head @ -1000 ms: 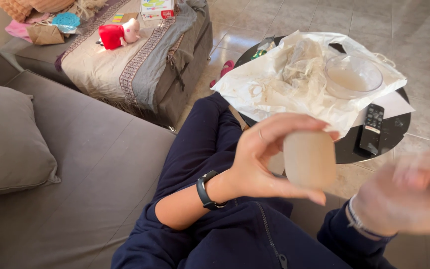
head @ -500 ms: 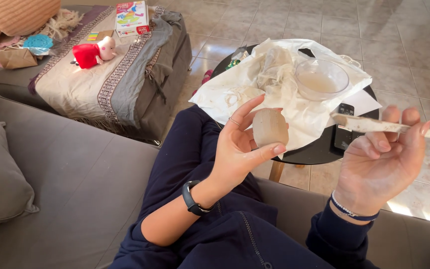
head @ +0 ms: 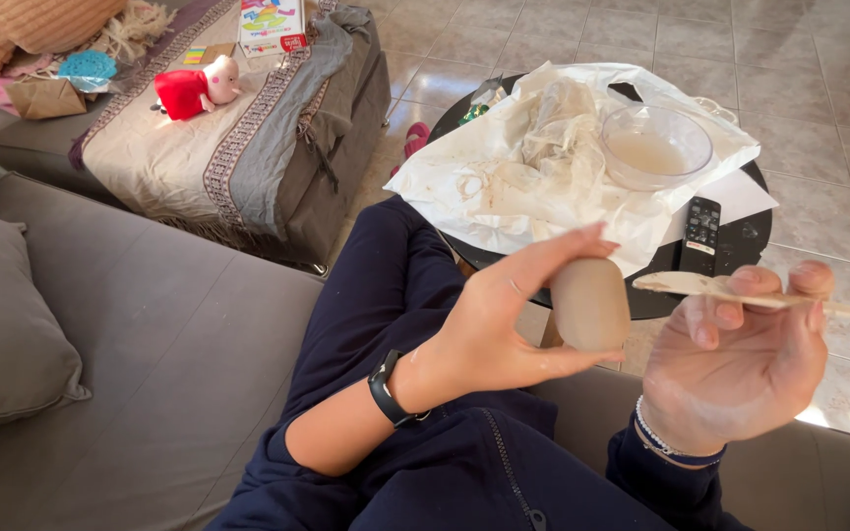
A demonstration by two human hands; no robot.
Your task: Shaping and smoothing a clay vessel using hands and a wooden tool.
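The clay lump sits up in front of the chest, over the lap, a smooth grey-brown rounded cylinder. The left hand cradles it: thumb under the base, fingers curved round the back and top, a loose cupping grip rather than a squeeze. It looks soft and damp, probably fairly weighty for its bulk, and likely to dent or take prints under hard pressure, so a broad hold at base and top like this seems the safe one.

To its right, just apart from it, the right hand pinches a flat wooden stick between thumb and fingertips, the other fingers curled in. The stick's pale tip points at the clay; its far end is blurred.

Beyond, a round dark table carries a smeared white sheet, a clear bowl of cloudy liquid and a black remote. A grey sofa runs below.

The clay's far side is hidden by the fingers, and whether its top is hollow I cannot tell. What lies crumpled in the middle of the sheet is hard to make out.
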